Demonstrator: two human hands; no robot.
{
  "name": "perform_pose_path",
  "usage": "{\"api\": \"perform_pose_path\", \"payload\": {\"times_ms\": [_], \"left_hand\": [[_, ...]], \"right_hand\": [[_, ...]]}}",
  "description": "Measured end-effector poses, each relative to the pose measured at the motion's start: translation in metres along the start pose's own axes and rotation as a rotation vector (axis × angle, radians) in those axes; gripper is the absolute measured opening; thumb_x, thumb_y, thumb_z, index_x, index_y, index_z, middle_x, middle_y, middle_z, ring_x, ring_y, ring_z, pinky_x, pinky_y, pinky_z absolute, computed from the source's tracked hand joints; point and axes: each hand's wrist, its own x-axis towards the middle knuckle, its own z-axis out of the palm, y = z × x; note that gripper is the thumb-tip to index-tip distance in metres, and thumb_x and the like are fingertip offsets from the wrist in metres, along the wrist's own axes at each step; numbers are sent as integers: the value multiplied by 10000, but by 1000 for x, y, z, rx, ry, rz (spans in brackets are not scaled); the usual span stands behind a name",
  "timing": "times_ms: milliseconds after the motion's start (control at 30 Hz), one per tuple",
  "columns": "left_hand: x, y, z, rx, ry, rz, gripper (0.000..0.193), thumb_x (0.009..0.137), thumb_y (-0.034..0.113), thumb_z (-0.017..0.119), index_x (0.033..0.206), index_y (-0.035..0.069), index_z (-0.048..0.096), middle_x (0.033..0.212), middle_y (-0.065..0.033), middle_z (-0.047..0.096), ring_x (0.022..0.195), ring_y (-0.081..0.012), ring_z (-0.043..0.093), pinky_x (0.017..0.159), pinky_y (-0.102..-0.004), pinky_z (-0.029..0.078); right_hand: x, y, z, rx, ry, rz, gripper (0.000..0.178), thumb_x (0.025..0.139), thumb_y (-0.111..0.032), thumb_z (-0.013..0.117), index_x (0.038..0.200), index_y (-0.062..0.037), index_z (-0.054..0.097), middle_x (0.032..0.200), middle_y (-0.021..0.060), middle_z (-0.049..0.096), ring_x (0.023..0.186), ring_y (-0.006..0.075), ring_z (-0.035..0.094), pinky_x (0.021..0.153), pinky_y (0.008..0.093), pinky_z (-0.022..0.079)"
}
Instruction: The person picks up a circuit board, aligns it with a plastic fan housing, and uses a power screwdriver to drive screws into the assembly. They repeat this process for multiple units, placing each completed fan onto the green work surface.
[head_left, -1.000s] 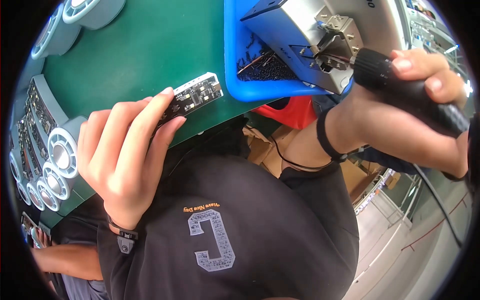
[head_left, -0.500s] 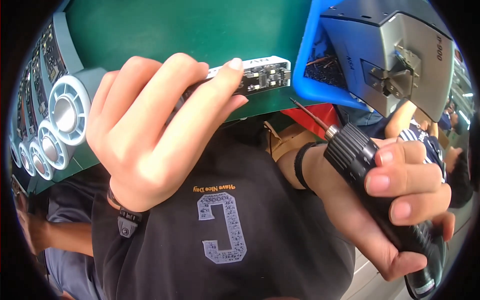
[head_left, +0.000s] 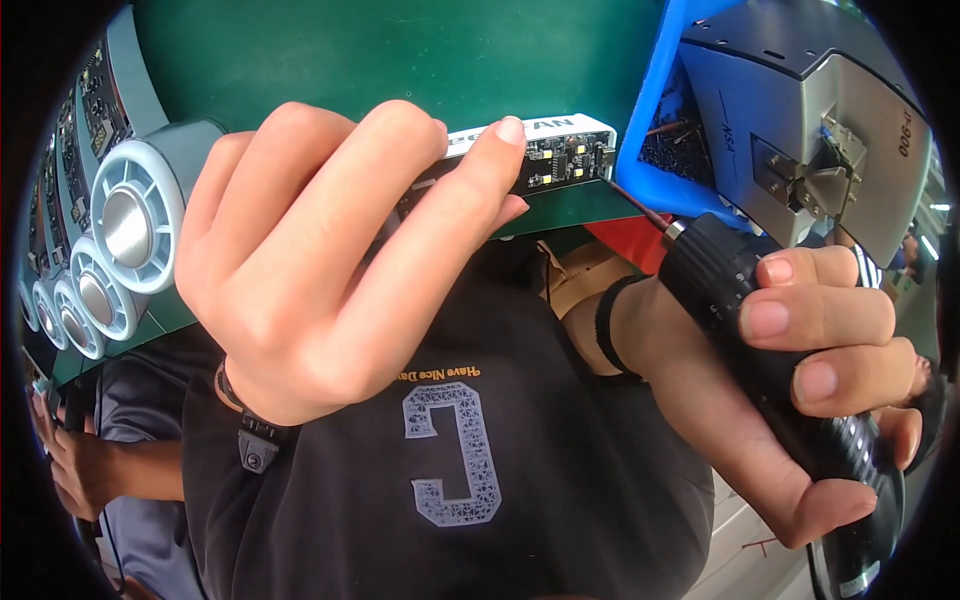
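Circuit board (head_left: pixel 565 166), black, white-cased: my left hand (head_left: pixel 310 275) pinches | black cylindrical screwdriver (head_left: pixel 712 275): right hand (head_left: pixel 840 318) clasps, tip (head_left: pixel 641 205) near | finished part: cannot tell

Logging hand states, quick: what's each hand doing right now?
Left hand: closed, holding the white-edged circuit board.
Right hand: closed around the black screwdriver.

Green bench (head_left: pixel 400 60) fills the top, something red (head_left: pixel 635 240) pokes out just past its edge, next to some cardboard (head_left: pixel 585 268). There's also a co-worker's arm (head_left: pixel 150 470) plus greyish trousers (head_left: pixel 150 545) lower left, and pale floor (head_left: pixel 730 525) lower right.
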Motion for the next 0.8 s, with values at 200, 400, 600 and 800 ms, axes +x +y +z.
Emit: {"api": "perform_pose_path", "payload": {"times_ms": [200,400,600,800], "left_hand": [[2,-2,-1,-19,-8,31,462,624,149,923,1073,75,847,868,-41,731,719,-174,609,608,-286,439],[-1,0,2,-43,15,26,464,615,134,926,1065,57,846,853,-51,726,703,-174,606,587,-284,424],[1,-2,5,-34,16,39,467,609,127,928,1064,57,847,848,-50,723,703,-173,607,579,-285,410],[0,-3,0,-15,-2,54,463,613,125,928,1065,60,848,853,-49,724,706,-170,607,578,-283,403]], "right_hand": [[-4,2,6,-19,-47,-97,550,1066,-605,483,1085,-59,549,765,-5,457,509,130,455,478,312,377],[-9,-18,13,-7,145,-129,541,1055,-602,501,1108,-64,515,762,-13,471,536,132,472,527,320,411],[-13,-15,36,89,318,-58,559,1049,-607,505,1119,-53,497,768,-14,491,534,144,476,532,324,420],[-4,-11,0,7,19,-31,564,1043,-605,516,1121,-46,502,766,-1,500,532,152,484,531,324,418]]}}
